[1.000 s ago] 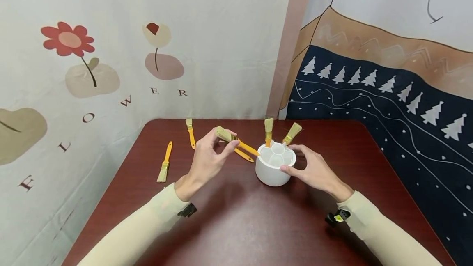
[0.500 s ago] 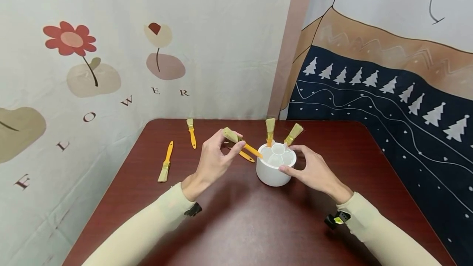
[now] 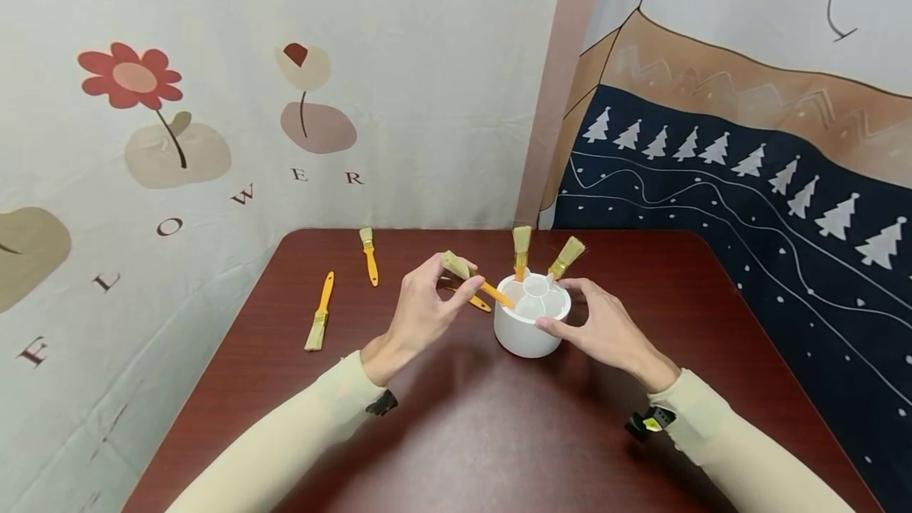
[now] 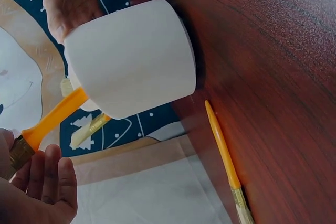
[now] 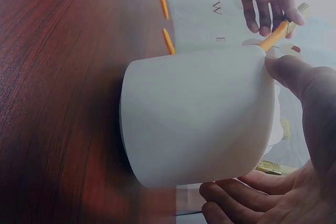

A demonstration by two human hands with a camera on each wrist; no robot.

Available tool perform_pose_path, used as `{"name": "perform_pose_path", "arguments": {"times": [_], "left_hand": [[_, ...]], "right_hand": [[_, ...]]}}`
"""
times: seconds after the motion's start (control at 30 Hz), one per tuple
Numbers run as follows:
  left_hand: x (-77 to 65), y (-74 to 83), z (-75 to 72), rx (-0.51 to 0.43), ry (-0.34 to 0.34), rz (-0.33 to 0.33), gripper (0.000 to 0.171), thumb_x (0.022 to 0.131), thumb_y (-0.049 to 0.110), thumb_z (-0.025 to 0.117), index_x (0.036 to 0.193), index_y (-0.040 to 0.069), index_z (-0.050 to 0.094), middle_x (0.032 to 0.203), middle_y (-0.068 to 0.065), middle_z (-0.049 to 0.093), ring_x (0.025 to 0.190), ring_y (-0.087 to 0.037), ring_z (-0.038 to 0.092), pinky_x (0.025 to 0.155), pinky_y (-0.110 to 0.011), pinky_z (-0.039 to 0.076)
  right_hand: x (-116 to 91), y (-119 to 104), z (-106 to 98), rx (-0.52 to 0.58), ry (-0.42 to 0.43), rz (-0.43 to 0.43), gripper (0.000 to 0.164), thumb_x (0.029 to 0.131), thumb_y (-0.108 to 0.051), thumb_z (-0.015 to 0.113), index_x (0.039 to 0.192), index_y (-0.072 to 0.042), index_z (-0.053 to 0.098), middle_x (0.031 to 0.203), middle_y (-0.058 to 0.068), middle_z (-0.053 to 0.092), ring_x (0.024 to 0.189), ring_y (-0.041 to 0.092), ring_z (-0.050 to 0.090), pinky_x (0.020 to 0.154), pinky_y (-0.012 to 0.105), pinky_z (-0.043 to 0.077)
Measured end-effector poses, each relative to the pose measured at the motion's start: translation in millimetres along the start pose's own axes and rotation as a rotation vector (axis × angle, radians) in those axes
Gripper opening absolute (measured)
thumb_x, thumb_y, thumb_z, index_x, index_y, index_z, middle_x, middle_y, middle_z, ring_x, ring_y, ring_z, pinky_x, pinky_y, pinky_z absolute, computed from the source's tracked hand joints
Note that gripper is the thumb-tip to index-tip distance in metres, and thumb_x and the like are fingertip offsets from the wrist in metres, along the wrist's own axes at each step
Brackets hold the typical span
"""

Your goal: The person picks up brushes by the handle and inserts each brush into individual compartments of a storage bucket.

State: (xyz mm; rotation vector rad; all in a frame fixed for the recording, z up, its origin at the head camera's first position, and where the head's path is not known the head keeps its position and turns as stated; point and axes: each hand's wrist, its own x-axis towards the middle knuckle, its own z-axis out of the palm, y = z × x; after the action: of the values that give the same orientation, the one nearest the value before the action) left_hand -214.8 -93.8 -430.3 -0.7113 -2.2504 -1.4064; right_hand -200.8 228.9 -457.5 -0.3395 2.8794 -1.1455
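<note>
My left hand (image 3: 426, 309) pinches a paintbrush (image 3: 492, 290) near its metal band, bristles up and to the left. Its orange handle slants down over the rim of a white round holder (image 3: 529, 339), the tip inside the opening. Petal-like compartments show within the holder. Around the holder's right side curls my right hand (image 3: 606, 328), thumb at the front rim and fingers behind. Two more brushes stand in the holder, bristles up: one upright (image 3: 522, 248) at the back and one leaning right (image 3: 568, 255).
On the dark red table (image 3: 499, 450) lie a brush (image 3: 320, 313) at the left and another brush (image 3: 368, 257) near the back edge. A third brush (image 3: 480, 303) lies left of the holder, partly hidden by my left hand. Printed curtains (image 3: 442, 101) hang behind the table.
My left hand has moved right with its paintbrush, and the handle tip has gone from the holder's left rim to inside the opening. My right hand stays on the holder.
</note>
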Motion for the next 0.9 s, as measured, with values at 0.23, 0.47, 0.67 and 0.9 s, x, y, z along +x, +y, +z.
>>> {"name": "perform_pose_path", "arguments": {"times": [0.23,0.47,0.67,0.9], "left_hand": [[-0.5,-1.0,3.0,-0.005,-0.003,0.006,0.016,0.104,0.013,0.090,0.113,0.007,0.076,0.118,-0.008,0.084,0.097,-0.025,0.084,0.083,-0.030,0.071],[2.2,-3.9,8.2,0.017,-0.016,0.012,0.019,0.104,0.013,0.090,0.112,0.004,0.076,0.118,-0.010,0.083,0.098,-0.025,0.086,0.083,-0.036,0.073],[2.0,-8.6,13.0,0.035,-0.042,0.034,0.018,0.104,0.012,0.090,0.110,0.007,0.074,0.117,-0.010,0.083,0.098,-0.024,0.088,0.083,-0.034,0.073],[3.2,-11.0,16.9,0.033,-0.058,0.069,0.019,0.104,0.011,0.090,0.112,0.005,0.074,0.118,-0.012,0.082,0.094,-0.022,0.088,0.083,-0.040,0.074]], "right_hand": [[0,-2,1,-0.002,0.009,0.004,0.095,0.097,-0.068,0.088,0.164,-0.008,0.056,0.162,0.018,0.067,0.145,0.041,0.068,0.117,0.066,0.062],[-1,-3,2,0.004,0.022,0.000,0.095,0.097,-0.067,0.088,0.162,-0.007,0.057,0.158,0.018,0.068,0.140,0.039,0.070,0.113,0.063,0.064],[-2,-4,3,0.001,0.023,0.003,0.094,0.097,-0.067,0.089,0.162,-0.006,0.057,0.158,0.019,0.068,0.140,0.040,0.071,0.113,0.063,0.065],[-1,-5,3,-0.003,0.026,-0.003,0.095,0.097,-0.067,0.088,0.162,-0.005,0.056,0.156,0.021,0.068,0.139,0.041,0.071,0.112,0.063,0.066]]}}
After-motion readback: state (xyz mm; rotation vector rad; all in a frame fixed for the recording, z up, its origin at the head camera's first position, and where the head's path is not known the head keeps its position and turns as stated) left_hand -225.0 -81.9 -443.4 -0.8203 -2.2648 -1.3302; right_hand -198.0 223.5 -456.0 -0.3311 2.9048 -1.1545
